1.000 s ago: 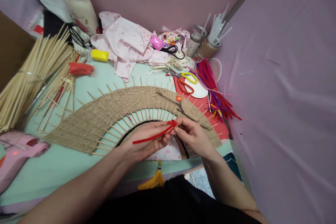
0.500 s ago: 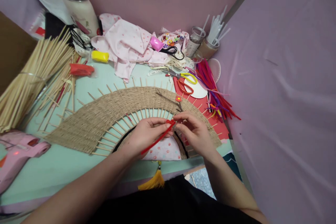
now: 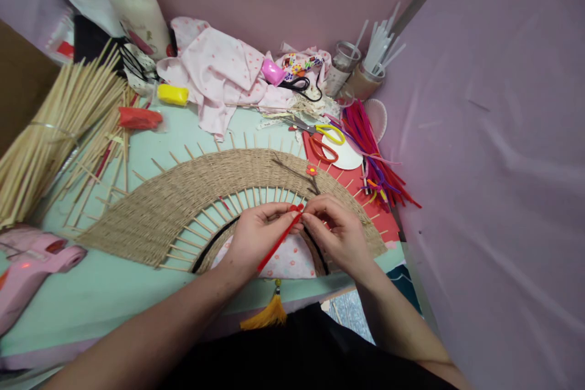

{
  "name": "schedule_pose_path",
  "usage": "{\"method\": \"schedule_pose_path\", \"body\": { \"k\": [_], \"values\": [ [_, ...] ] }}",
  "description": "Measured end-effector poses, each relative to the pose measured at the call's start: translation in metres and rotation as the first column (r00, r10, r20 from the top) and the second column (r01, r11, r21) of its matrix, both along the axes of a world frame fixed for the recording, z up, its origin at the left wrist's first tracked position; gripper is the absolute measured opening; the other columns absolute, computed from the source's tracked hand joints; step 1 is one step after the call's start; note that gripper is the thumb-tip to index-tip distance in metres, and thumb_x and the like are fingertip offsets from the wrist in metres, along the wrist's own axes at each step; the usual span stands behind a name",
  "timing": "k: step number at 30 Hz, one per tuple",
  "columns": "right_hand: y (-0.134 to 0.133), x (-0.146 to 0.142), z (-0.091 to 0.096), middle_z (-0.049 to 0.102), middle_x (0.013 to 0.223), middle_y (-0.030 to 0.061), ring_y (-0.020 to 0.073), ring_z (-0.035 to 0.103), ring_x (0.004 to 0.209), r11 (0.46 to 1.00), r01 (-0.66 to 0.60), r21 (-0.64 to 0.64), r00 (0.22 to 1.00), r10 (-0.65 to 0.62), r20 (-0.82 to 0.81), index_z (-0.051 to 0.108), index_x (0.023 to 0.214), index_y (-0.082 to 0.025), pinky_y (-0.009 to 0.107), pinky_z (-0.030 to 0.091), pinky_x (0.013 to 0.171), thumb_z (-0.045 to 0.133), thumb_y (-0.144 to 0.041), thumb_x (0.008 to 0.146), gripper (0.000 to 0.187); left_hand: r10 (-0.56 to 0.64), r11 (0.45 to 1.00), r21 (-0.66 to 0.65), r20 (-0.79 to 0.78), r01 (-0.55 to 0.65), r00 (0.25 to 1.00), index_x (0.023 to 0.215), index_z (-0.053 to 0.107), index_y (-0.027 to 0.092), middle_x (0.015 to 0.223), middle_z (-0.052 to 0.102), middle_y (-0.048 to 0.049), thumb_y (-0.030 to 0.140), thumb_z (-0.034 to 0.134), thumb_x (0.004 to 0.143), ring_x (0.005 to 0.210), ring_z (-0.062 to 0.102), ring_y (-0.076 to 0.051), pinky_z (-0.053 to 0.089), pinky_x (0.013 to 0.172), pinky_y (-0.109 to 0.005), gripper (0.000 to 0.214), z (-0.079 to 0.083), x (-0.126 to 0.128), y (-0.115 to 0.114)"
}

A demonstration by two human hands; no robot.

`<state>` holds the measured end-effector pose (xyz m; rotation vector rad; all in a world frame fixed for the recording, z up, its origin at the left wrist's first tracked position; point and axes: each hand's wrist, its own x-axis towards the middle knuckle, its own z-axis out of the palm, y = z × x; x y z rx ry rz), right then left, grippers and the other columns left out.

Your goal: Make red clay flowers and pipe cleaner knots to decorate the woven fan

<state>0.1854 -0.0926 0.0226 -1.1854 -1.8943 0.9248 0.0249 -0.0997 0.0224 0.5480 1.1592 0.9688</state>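
Between my hands is a red pipe cleaner [image 3: 280,245], bent into small loops at its upper end, its straight tail slanting down to the left. My left hand [image 3: 258,231] pinches it near the loops with thumb and fingers. My right hand [image 3: 336,225] has its thumb and fingertips closed at the looped end, gripping the same piece. Both hands are above a woven fan [image 3: 196,186] made of sticks and twine. On the fan's right part lie a dark twig [image 3: 292,170] and a small red flower with a yellow centre [image 3: 311,170].
Scissors [image 3: 320,131] lie behind the fan, beside a bunch of coloured pipe cleaners [image 3: 372,146]. At left are bundled wooden sticks [image 3: 55,128] and a pink glue gun [image 3: 34,271]. Crumpled pink cloth [image 3: 219,67], a bottle [image 3: 137,18] and cups of clear sticks [image 3: 368,73] stand along the back.
My right hand's fingers have curled in more tightly at the loops. The pipe cleaner's tail has swung slightly to the right and points more steeply down. The view has shifted slightly.
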Motion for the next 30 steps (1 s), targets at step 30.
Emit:
{"method": "schedule_pose_path", "body": {
  "k": [30],
  "values": [
    [0.010,0.028,-0.008,0.069,0.100,0.0098,0.0215,0.064,0.091,0.742,-0.316,0.591,0.910,0.061,0.410,0.064,0.111,-0.022,0.035,0.052,0.074,0.057,-0.013,0.089,0.024,-0.114,0.966,-0.197,0.254,0.167,0.960,0.074,0.070,0.011,0.066,0.068,-0.0034,0.028,0.078,0.072,0.060,0.060,-0.008,0.049,0.061,-0.018,0.019,-0.004,-0.009,0.003]
  ]
}}
